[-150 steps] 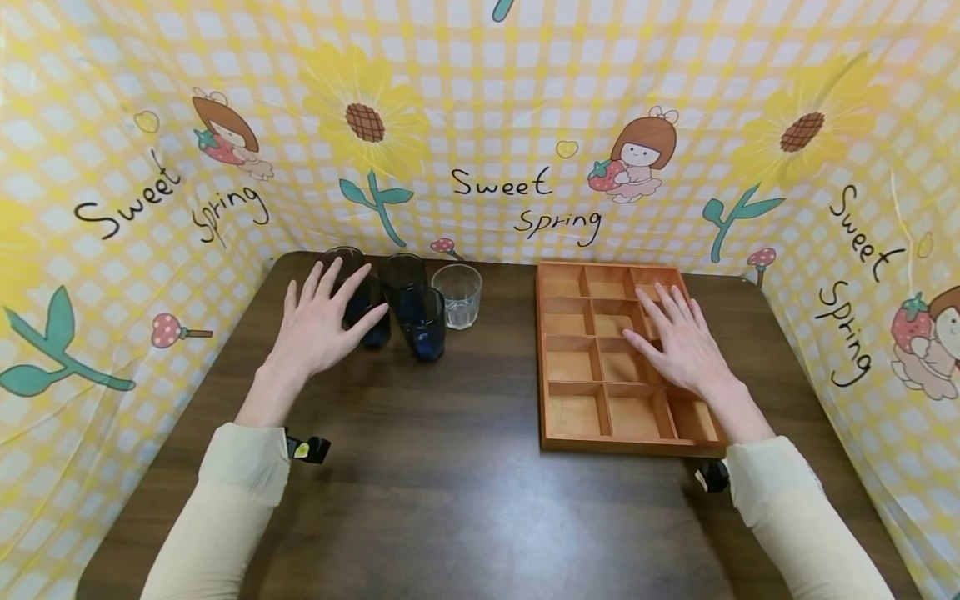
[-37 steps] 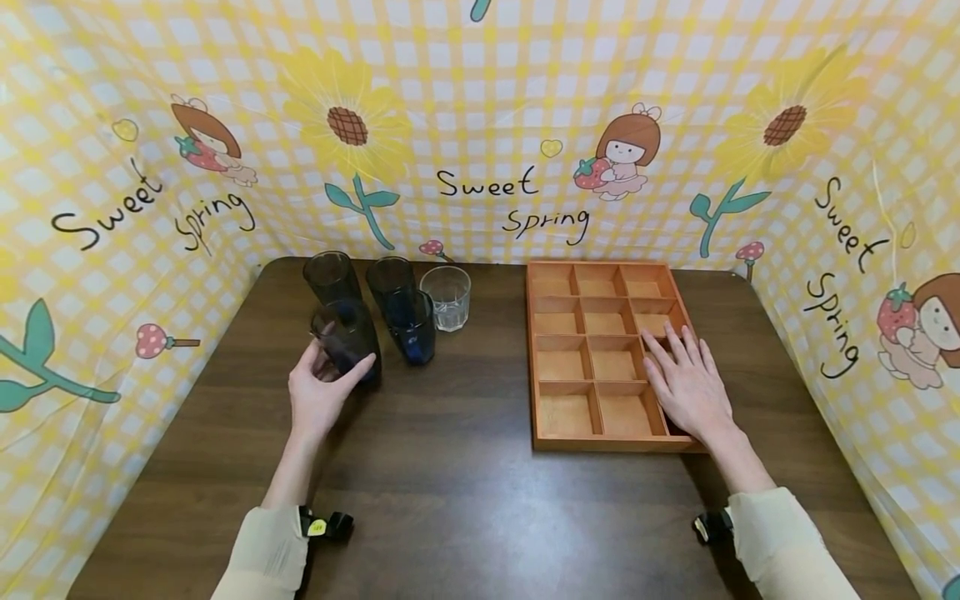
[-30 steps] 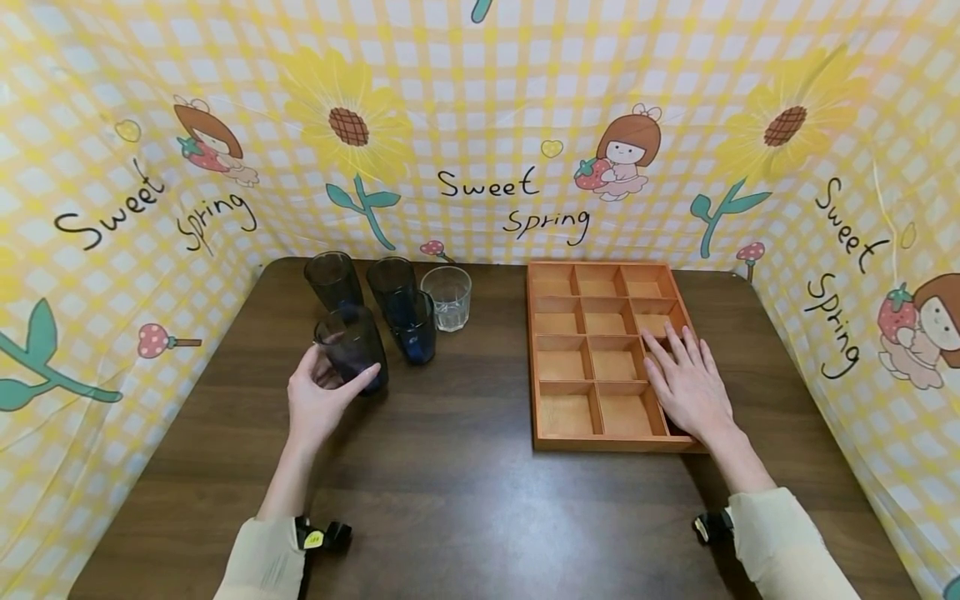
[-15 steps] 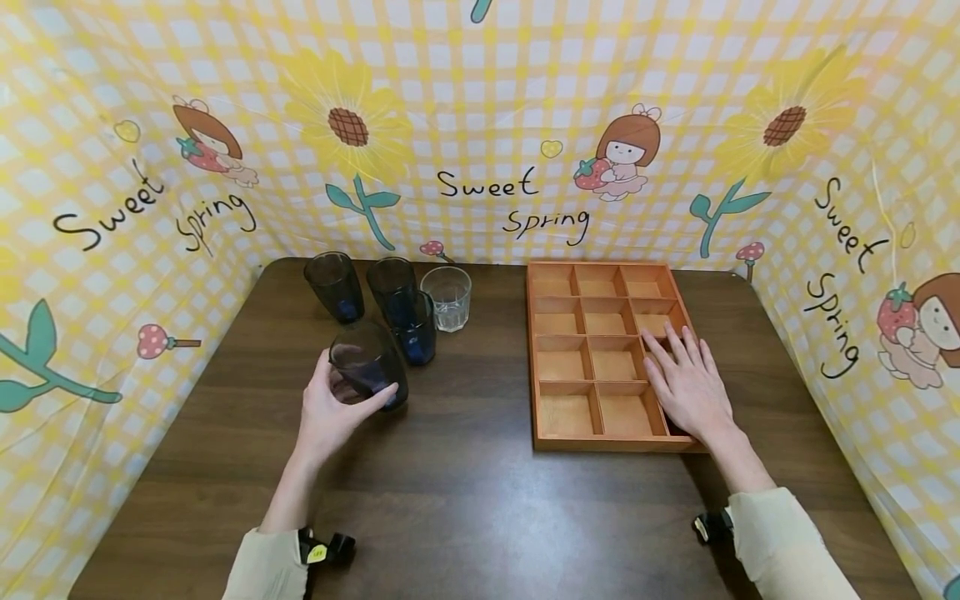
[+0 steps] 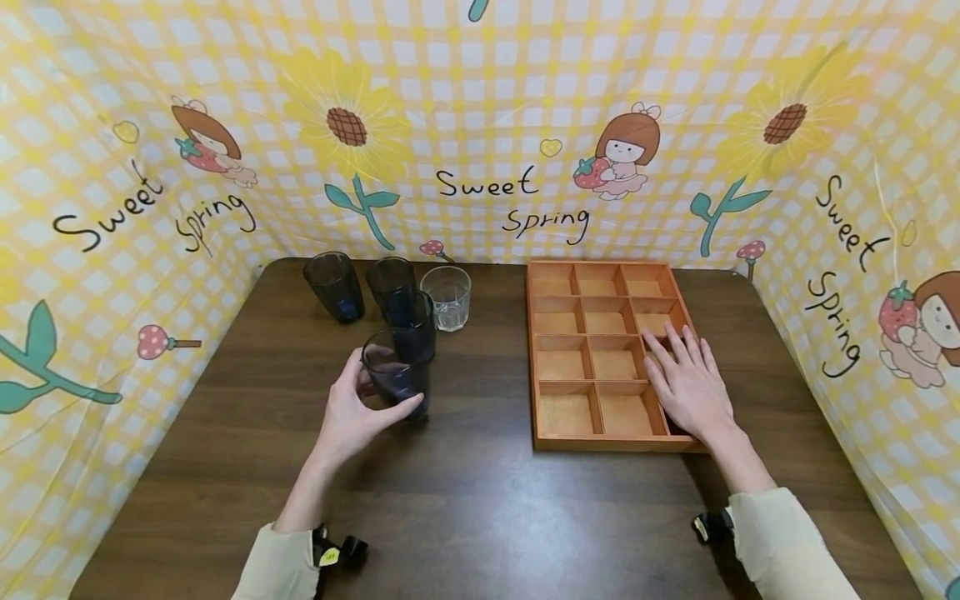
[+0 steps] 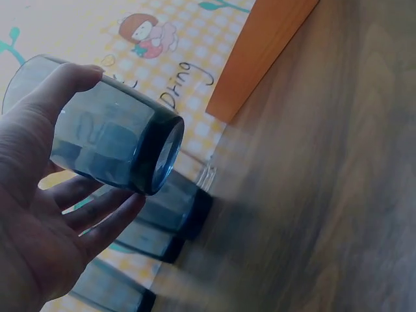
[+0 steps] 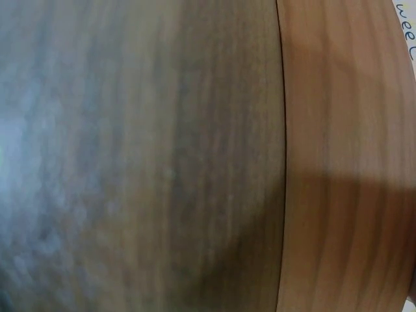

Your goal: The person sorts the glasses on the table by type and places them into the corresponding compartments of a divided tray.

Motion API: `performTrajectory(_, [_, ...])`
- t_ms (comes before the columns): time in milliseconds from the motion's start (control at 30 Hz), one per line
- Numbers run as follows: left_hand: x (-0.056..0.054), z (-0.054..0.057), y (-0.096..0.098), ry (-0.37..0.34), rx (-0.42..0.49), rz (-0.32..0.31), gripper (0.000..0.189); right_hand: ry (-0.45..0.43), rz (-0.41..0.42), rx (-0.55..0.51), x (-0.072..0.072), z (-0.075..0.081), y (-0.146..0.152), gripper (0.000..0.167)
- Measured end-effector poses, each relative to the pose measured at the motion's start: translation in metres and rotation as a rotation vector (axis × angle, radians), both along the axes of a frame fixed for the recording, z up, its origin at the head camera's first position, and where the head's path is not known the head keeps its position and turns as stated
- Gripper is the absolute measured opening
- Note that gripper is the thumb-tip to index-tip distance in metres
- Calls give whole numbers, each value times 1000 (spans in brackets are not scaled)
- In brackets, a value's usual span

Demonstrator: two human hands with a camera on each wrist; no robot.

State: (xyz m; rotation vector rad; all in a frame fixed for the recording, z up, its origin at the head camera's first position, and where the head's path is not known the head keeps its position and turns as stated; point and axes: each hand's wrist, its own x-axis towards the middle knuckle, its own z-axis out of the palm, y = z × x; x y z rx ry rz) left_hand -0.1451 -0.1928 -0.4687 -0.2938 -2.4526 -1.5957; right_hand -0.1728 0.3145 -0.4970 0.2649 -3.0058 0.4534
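My left hand (image 5: 358,415) grips a dark blue glass tumbler (image 5: 397,383), thumb on the near side and fingers behind it. In the left wrist view the tumbler (image 6: 120,133) is raised off the table, its base pointing right. Past it stand three similar blue tumblers: one at the far left (image 5: 334,287), one beside it (image 5: 391,282), and one (image 5: 424,325) partly hidden by the held one. On the right my right hand (image 5: 688,383) rests flat, fingers spread, over the right side of a wooden compartment box (image 5: 615,444). That hand covers some of its compartments.
A clear faceted glass (image 5: 452,304) stands right of the blue tumblers, near the back edge of the brown table (image 5: 480,500). Patterned yellow checked cloth (image 5: 487,100) walls in the back and both sides. The right wrist view shows mostly tabletop and the box wall (image 7: 344,130).
My left hand, open over the tumblers at first, has gripped one and brought it toward me and to the right, away from the far-left one. My right hand shifted slightly, then stayed on the box.
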Motion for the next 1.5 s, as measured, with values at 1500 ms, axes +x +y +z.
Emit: performTrajectory(1500, [-76, 7, 108, -128, 155, -236, 72, 21, 7, 0, -1, -1, 0, 58])
